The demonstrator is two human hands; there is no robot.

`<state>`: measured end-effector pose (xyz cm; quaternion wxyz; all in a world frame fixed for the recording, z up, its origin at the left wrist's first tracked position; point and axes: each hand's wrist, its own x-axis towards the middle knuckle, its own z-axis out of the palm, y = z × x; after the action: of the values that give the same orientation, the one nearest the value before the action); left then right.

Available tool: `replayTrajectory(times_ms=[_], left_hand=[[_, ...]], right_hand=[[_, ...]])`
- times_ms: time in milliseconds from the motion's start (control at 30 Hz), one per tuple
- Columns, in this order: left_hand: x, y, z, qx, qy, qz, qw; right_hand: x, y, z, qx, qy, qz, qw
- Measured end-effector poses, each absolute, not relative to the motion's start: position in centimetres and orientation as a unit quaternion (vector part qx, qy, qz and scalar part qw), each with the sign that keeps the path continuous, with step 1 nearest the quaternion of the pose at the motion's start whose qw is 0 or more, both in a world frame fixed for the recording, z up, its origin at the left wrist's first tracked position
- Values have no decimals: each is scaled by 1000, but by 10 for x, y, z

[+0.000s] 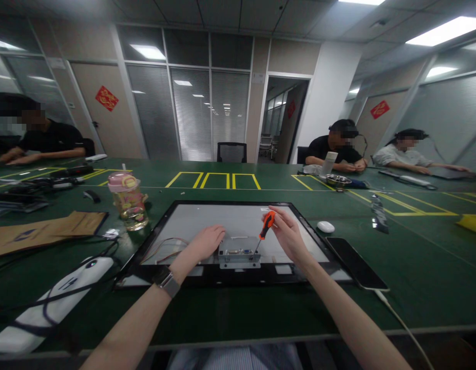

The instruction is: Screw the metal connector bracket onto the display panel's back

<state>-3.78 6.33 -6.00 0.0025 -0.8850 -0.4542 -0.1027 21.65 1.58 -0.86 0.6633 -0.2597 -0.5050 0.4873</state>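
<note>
Screwdriver (267, 224), one, orange-black, grasped in right hand (287, 235), tip at right end of one metal box (233, 251) on one flat panel (199, 217). Left hand (207, 242) at box's left side; cannot tell whether gripping. One phone (356, 263) right of panel.

In the right grip (287, 234), the screwdriver (267, 225) has a smooth plastic-looking handle and metal shaft. Left of that grip, the box (239, 253) is dull metal; the panel (207, 218) under it looks smooth and matt. Right of the grip, the phone (357, 263) is glossy; the desk (238, 313) below, faintly shiny.
</note>
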Motion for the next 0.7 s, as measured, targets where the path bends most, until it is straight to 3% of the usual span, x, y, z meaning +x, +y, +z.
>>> replayTrajectory(times_ms=[700], left_hand=[[-39, 64, -61, -889, -447, -102, -2]], right_hand=[[220, 19, -11, -279, -508, 485, 655]])
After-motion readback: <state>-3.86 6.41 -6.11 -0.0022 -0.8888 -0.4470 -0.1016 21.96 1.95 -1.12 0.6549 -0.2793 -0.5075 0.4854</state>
